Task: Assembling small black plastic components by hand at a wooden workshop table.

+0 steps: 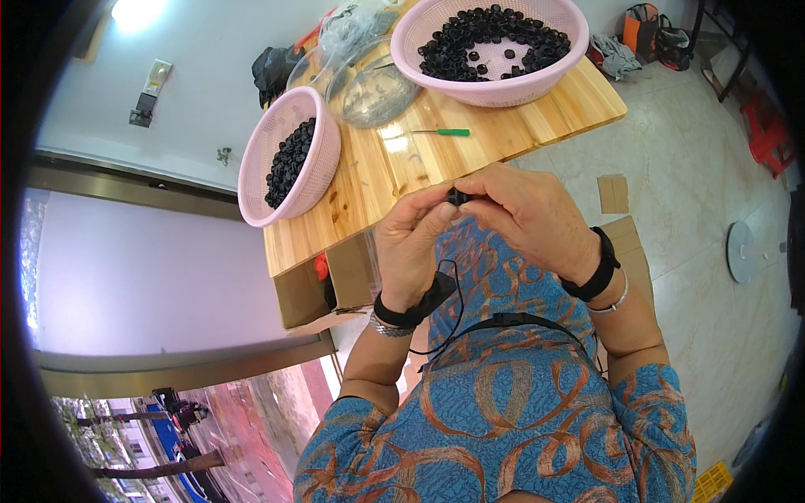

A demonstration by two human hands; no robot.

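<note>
Between the fingertips of my left hand (pixel 411 239) and my right hand (pixel 532 214) is a small black round part (pixel 457 196), pinched from both sides just off the table's near edge. My fingers cover most of it, so its exact kind does not show. Beyond my hands, a pink basket (pixel 490 87) holds many small black ring-like parts (pixel 457 52). A second pink basket (pixel 328 159), to the left, has a heap of similar black parts (pixel 291 163). A screwdriver with a green handle (pixel 454 132) lies on the wooden table (pixel 369 180).
Clear plastic bags (pixel 356 38) and a clear round plastic container (pixel 377 92) sit at the table's back left. An open cardboard box (pixel 352 272) stands under its left edge. Farther right are a red stool (pixel 766 134) and an orange-and-black bag (pixel 640 29) on the floor.
</note>
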